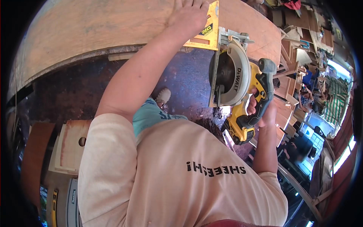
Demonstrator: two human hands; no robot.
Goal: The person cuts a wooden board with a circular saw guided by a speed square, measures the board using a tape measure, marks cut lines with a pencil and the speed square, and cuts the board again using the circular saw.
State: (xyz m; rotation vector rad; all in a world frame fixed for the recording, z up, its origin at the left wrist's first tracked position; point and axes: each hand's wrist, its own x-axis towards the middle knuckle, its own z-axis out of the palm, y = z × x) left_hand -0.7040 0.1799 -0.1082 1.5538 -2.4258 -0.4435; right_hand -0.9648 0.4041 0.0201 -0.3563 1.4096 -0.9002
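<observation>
My left hand (191, 16) presses a yellow speed square (211, 28) onto the wooden panel (113, 22); its fingertips are partly cut off by the top of the view. My right hand (257, 106) is closed around the rear handle of a yellow and black circular saw (239, 75) marked DEWALT. The front of the saw's base plate sits at the panel's near edge, right beside the square. The rest of the base sticks out past that edge, over the floor.
Below the panel, a dark stained floor (181, 72) shows, with my shoe (163, 96) on it. At lower left lie wooden pieces (72, 143), a yellow level (55, 206) and a grey Makita rail (72, 200). Stacked wooden frames (287, 83) and people stand to the right.
</observation>
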